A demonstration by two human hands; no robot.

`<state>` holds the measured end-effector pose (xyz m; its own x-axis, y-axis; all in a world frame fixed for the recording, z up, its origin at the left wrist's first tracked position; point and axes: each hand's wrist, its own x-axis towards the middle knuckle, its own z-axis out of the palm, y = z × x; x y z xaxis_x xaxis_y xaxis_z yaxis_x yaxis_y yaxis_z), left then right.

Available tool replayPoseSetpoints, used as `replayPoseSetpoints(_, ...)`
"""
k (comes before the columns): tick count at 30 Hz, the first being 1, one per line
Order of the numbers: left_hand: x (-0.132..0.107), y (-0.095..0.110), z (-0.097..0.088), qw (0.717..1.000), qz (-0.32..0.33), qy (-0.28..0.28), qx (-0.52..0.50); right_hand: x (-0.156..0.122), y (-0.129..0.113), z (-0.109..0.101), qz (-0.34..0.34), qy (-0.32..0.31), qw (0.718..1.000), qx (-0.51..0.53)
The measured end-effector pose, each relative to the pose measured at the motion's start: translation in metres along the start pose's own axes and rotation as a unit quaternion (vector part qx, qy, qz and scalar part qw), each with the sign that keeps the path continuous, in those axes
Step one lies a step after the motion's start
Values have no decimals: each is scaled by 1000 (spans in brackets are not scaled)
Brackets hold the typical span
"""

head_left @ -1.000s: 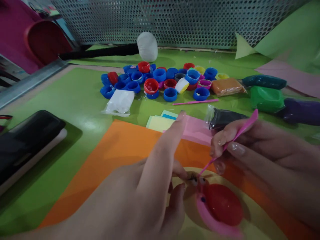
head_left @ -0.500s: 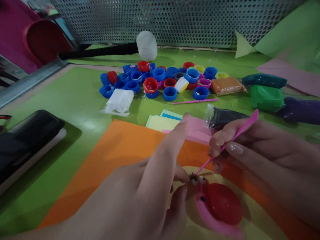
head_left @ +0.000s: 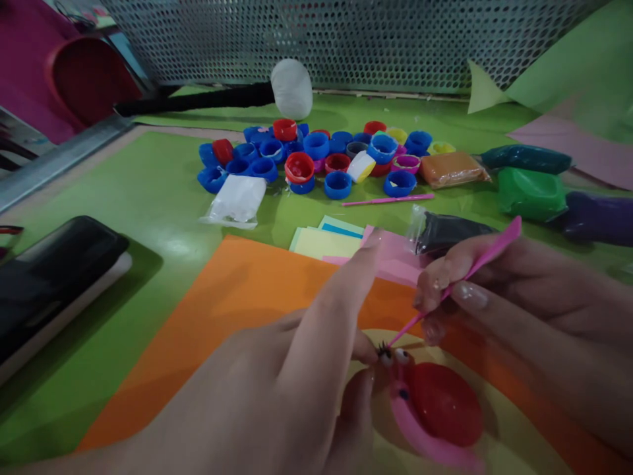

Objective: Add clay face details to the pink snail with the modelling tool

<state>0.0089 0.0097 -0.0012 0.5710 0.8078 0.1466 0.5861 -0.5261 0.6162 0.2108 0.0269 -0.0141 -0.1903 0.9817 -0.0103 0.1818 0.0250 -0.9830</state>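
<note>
A snail-like clay figure lies on a pale yellow shape on orange paper [head_left: 198, 297]. It has a pink body [head_left: 420, 435], a red dome cap [head_left: 448, 404] as shell and two white eyes [head_left: 402, 357] on stalks. Small black lashes [head_left: 384, 349] stick up from the left eye. My right hand [head_left: 499, 297] pinches a pink plastic modelling tool [head_left: 462, 280], its thin tip at the lashes. On the left, my left hand [head_left: 297, 369] has its index finger stretched out; another fingertip is beside the lashes, and the thumb is lower, apart from it.
Blue, red and other bottle caps [head_left: 316, 146] are heaped behind the paper. Clay packs in white [head_left: 238, 200], black [head_left: 450, 232], orange [head_left: 452, 169] and green [head_left: 530, 191] lie around. A second pink tool [head_left: 388, 200], paper pieces [head_left: 326, 241] and a black case [head_left: 59, 277] are near.
Both hands and the tool have shifted very slightly to the right in the picture, along with the whole scene. The tool's tip stays at the lashes.
</note>
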Motion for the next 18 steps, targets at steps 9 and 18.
replayPoseSetpoints(9,1,0,-1,999,29,9,21,1,1,2,-21,22,999,-14)
replayPoseSetpoints(18,-3,0,-1,997,-43,-22,-59,-1,1,0,-30,13,999,-31)
